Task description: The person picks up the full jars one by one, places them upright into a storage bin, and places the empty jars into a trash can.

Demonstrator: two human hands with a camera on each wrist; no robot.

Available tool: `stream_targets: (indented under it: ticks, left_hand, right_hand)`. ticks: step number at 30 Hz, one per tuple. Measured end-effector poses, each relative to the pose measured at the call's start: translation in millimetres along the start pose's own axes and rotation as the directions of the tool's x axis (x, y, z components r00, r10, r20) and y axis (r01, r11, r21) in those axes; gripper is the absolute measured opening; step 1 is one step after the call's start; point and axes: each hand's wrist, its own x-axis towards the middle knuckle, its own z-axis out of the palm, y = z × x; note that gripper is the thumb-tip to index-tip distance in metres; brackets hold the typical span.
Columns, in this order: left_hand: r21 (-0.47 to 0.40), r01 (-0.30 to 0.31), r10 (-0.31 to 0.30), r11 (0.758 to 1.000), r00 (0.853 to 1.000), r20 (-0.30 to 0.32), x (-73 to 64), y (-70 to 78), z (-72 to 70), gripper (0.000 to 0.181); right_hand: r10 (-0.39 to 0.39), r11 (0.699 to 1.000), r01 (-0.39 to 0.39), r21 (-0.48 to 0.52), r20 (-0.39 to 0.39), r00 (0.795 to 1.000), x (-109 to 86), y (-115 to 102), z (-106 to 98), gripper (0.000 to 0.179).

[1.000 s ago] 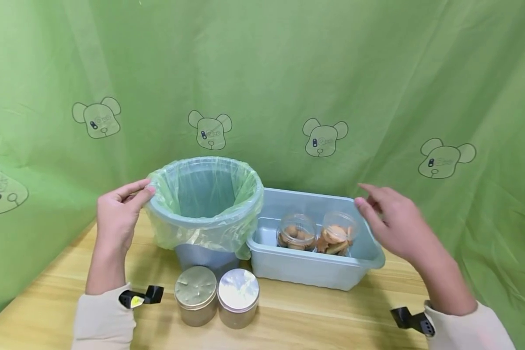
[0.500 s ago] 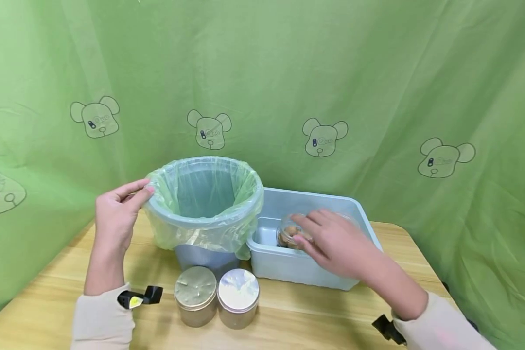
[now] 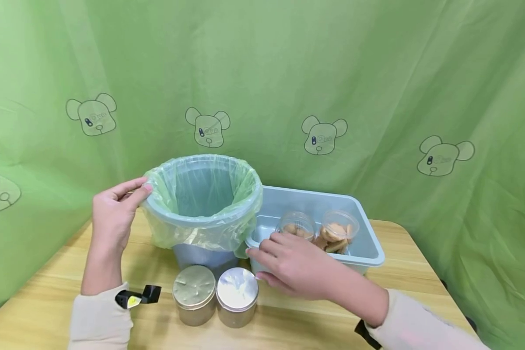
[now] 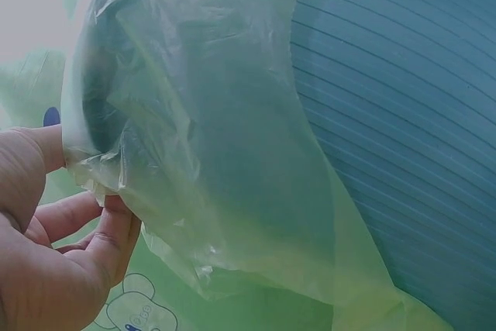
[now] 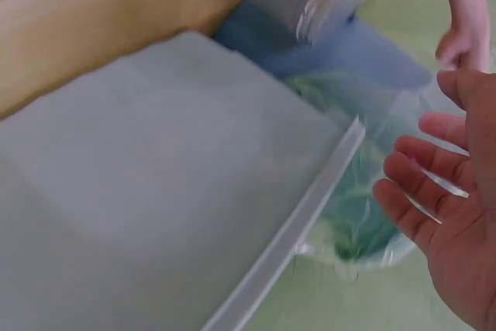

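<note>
My left hand (image 3: 113, 214) pinches the left rim of a blue trash bin (image 3: 201, 254) between thumb and fingers. A thin green plastic bag (image 3: 188, 236) lines this bin and folds down over its rim; in the left wrist view the bag (image 4: 225, 168) lies under the fingertips. My right hand (image 3: 295, 266), fingers loosely bent, hovers before the front wall of a light blue plastic basin (image 3: 321, 195). It holds nothing. Just left of its fingertips stand two jars with silvery tops, one duller (image 3: 194, 291) and one shinier (image 3: 237, 295).
Inside the basin stand a clear jar of round brown pieces (image 3: 298, 224) and a clear jar of pale orange-brown pieces (image 3: 339, 232). The wooden table (image 3: 398, 282) reaches back to a green curtain (image 3: 262, 58) printed with bear heads.
My right hand has come from the basin's right side, passed over the clear jars, and moved left and down toward the silvery-topped jars. The left hand keeps its hold on the rim.
</note>
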Motion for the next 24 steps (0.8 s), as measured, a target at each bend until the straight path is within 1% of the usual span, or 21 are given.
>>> stream_targets:
  ticks: [4,7,13,16,20,24]
  left_hand:
    - [0.007,0.004,-0.004,1.000,1.000,0.001,-0.6,0.7,-0.2,0.027]
    - [0.014,0.007,-0.007,1.000,1.000,0.002,-0.4,0.9,-0.4,0.028]
    - [0.027,0.016,-0.016,0.999,1.000,-0.002,0.1,-0.1,-1.8,0.029]
    - [0.027,0.025,-0.025,0.999,1.000,-0.005,-0.5,-0.9,-2.6,0.028]
    - [0.035,0.024,-0.024,0.999,1.000,0.000,-0.9,-1.0,-2.8,0.028]
    - [0.038,0.015,-0.015,0.999,1.000,0.007,-0.1,-0.2,-1.3,0.029]
  right_hand:
    - [-0.055,0.998,0.056,-0.015,0.014,0.998,8.6,-9.8,9.3,0.043]
    - [-0.077,0.997,0.077,-0.010,0.037,0.996,13.9,-17.7,16.5,0.046]
    - [-0.115,0.991,0.121,-0.048,0.124,0.986,22.5,-35.9,33.7,0.051]
    - [-0.141,0.988,0.150,-0.046,0.161,0.977,22.8,-42.5,45.0,0.056]
    - [-0.153,0.987,0.158,-0.015,0.177,0.972,19.7,-44.9,58.9,0.065]
    - [-0.132,0.991,0.133,0.005,0.172,0.976,16.8,-44.4,68.3,0.070]
